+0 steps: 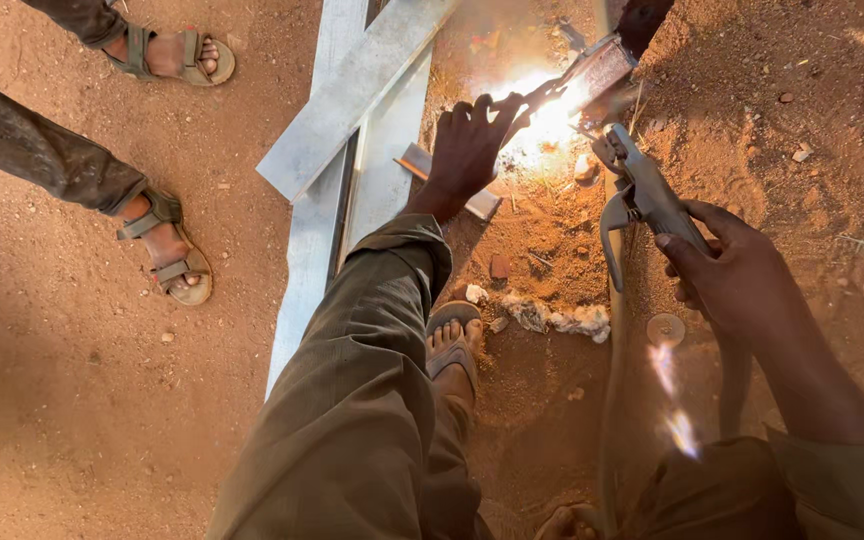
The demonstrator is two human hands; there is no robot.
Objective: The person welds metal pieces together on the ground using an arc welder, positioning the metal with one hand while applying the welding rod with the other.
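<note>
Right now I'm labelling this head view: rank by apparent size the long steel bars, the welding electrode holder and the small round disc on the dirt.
1. Long steel bars
2. Welding electrode holder, nearer the camera
3. Small round disc

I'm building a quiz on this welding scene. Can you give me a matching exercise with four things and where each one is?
1. left hand
2. right hand
3. grey metal bars
4. bystander's sandalled feet

a. upper left, on the red dirt
b. beside the bright glare
c. crossed on the ground, top centre
d. closed around the electrode holder

Pairs: 1-b, 2-d, 3-c, 4-a
</note>
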